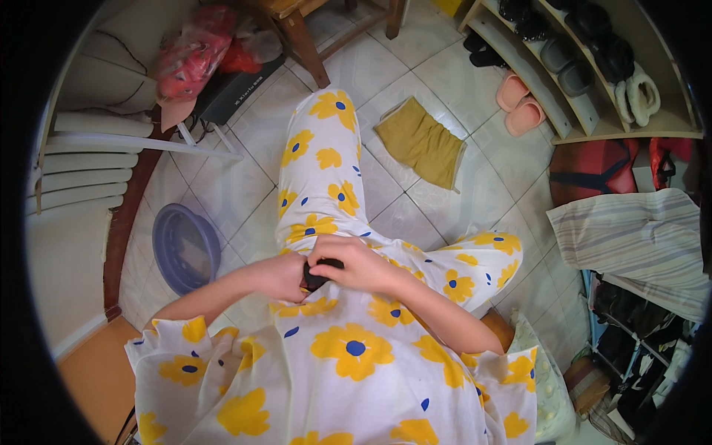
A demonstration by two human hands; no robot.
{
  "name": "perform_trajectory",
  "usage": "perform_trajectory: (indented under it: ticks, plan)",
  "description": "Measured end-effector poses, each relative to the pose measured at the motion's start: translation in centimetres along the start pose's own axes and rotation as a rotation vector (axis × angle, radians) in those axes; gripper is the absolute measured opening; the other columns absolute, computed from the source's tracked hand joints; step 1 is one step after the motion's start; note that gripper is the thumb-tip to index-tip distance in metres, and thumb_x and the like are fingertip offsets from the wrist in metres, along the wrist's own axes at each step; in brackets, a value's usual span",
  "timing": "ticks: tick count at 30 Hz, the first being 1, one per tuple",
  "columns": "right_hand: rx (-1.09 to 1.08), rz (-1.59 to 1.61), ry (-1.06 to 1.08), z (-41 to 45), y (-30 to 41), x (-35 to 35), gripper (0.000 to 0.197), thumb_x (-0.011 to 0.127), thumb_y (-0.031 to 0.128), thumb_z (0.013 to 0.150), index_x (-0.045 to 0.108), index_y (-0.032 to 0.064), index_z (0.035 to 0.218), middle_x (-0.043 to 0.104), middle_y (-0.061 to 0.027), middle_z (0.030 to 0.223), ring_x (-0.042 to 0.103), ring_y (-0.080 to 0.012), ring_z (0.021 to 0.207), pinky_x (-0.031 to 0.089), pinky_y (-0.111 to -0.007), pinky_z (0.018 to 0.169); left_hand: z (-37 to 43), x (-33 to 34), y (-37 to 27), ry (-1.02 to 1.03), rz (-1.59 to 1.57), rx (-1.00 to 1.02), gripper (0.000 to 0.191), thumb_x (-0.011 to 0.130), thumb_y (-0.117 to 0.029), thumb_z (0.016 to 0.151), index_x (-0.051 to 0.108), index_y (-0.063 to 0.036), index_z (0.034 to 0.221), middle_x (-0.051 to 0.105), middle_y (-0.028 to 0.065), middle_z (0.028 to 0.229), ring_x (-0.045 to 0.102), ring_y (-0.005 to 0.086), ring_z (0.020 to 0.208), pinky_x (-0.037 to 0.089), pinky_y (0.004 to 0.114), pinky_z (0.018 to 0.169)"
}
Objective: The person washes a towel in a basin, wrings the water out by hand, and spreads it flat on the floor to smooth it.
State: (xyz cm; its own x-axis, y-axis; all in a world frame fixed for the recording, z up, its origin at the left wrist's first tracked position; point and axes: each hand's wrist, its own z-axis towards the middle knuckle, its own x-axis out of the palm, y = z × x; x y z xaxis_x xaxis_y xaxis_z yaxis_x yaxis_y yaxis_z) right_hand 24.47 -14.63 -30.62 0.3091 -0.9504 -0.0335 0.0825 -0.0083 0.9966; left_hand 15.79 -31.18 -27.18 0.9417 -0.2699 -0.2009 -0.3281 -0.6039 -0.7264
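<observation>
Both my hands meet over my lap, above white pyjamas printed with yellow flowers. A small black object [318,278] sits between them; its kind cannot be told. My left hand [347,261] comes from the right side, its thumb and bent fingers closed on the black object's upper part. From the other side, my right hand [282,275] lies against the same object, its fingers mostly hidden, so its hold is unclear. Beyond my lap, mustard-yellow shorts [423,143] lie spread on the tiled floor [384,67].
A purple plastic basin [187,248] stands on the floor at left, near a white metal rack bar [150,143]. A wooden stool [303,41] is ahead. Pink slippers [523,114] lie beside a shoe rack [517,61] at upper right; a striped cloth [634,233] hangs at right.
</observation>
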Motion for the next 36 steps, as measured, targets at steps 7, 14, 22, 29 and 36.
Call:
perform_trajectory:
  ticks: [7,14,22,29,36]
  plan:
    - [-0.198,-0.235,0.124,-2.5,1.1,0.6,0.02,0.062,0.002,0.072,0.059,0.0034,0.091,0.056,-0.008,0.09,0.058,-0.0261,0.084,0.048,-0.035,0.066,3.7,-0.8,4.9,0.356,-0.69,-0.172,0.039,0.062,0.006,0.056,0.049,-0.0009,0.093,0.05,-0.0016,0.077,0.047,0.0077,0.069,0.037,0.023,0.057]
    - [-0.116,-1.109,0.024,-3.6,3.0,2.6,0.015,0.055,0.011,0.072,0.058,0.0052,0.086,0.049,-0.0067,0.08,0.053,-0.0197,0.059,0.047,-0.032,0.053,4.9,-1.9,3.8,0.312,-0.632,-0.357,0.043,0.064,0.005,0.057,0.043,-0.004,0.093,0.048,-0.0001,0.075,0.046,0.0081,0.066,0.034,0.021,0.053]
    - [-0.007,-0.622,0.222,-3.9,4.5,-0.7,0.016,0.056,0.008,0.072,0.06,0.0024,0.086,0.051,-0.0102,0.078,0.056,-0.0227,0.062,0.046,-0.032,0.055,1.7,1.5,2.3,-0.148,-0.182,0.028,0.038,0.062,0.001,0.059,0.042,-0.0022,0.091,0.051,0.0074,0.062,0.05,0.0185,0.06,0.039,0.031,0.052]
    - [0.048,-0.203,-0.128,-4.1,3.0,-1.0,0.02,0.055,0.005,0.082,0.061,0.0033,0.101,0.056,-0.0124,0.082,0.055,-0.0282,0.071,0.044,-0.034,0.062,2.7,0.2,2.5,0.205,-0.141,-0.109,0.035,0.056,0.009,0.058,0.054,0.0009,0.091,0.057,0.0036,0.072,0.052,0.013,0.067,0.041,0.028,0.056]
    - [-0.154,-0.842,0.291,-3.1,4.1,0.9,0.029,0.053,0.009,0.073,0.059,0.0006,0.1,0.057,-0.0105,0.089,0.06,-0.0235,0.064,0.047,-0.034,0.052,2.3,-1.3,3.4,0.398,-0.345,-0.288,0.035,0.057,0.009,0.064,0.054,0.0018,0.097,0.059,0.0032,0.089,0.055,0.0092,0.077,0.046,0.022,0.067]
